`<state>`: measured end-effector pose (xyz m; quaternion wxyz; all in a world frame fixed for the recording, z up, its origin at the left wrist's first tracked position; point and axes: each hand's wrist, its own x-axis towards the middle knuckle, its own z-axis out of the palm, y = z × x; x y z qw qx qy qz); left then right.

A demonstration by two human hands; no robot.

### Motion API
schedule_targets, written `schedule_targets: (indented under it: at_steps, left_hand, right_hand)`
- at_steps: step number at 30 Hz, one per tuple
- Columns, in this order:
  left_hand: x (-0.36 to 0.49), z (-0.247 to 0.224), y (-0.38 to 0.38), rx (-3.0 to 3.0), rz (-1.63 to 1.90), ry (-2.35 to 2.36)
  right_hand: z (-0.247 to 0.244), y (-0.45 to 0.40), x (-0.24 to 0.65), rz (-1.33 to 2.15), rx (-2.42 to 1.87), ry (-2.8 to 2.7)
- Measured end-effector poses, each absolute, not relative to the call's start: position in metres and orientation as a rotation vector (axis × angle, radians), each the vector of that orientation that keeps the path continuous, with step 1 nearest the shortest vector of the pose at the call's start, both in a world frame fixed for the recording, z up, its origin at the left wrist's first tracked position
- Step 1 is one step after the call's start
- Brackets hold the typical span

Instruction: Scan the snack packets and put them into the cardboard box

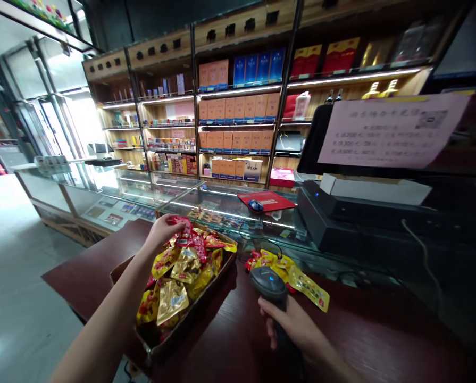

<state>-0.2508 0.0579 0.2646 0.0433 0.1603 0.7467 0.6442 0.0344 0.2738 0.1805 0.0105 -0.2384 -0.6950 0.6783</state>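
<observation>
My left hand point(165, 232) reaches to the far end of an open cardboard box point(198, 313), its fingers pinched on a red snack packet point(185, 234). Gold, yellow and red packets point(185, 264) fill the box. My right hand point(287, 324) is wrapped round the handle of a black barcode scanner point(268, 282), whose head shows a small blue light. Just beyond the scanner lies a small pile of yellow and red packets point(275, 260), with a long yellow packet point(309, 288) at its right side.
The dark red tabletop point(222, 346) meets a glass display counter point(169, 197). On the counter lie a red mat point(273, 200) and a blue mouse point(255, 205). A black monitor point(313, 139) with a paper sign stands at the right. Stocked shelves line the back.
</observation>
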Motion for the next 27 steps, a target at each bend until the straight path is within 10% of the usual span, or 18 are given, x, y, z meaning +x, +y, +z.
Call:
schedule_targets:
  at_steps: [14, 27]
  left_hand:
    - [-0.180, 0.253, 0.156, 1.001, 1.726, 2.366]
    - [-0.097, 0.151, 0.309, 1.167, 1.418, 2.107]
  right_hand:
    - [0.194, 0.313, 0.046, 2.101, -0.738, -2.067]
    - [0.219, 0.405, 0.082, 1.970, -0.835, -1.774]
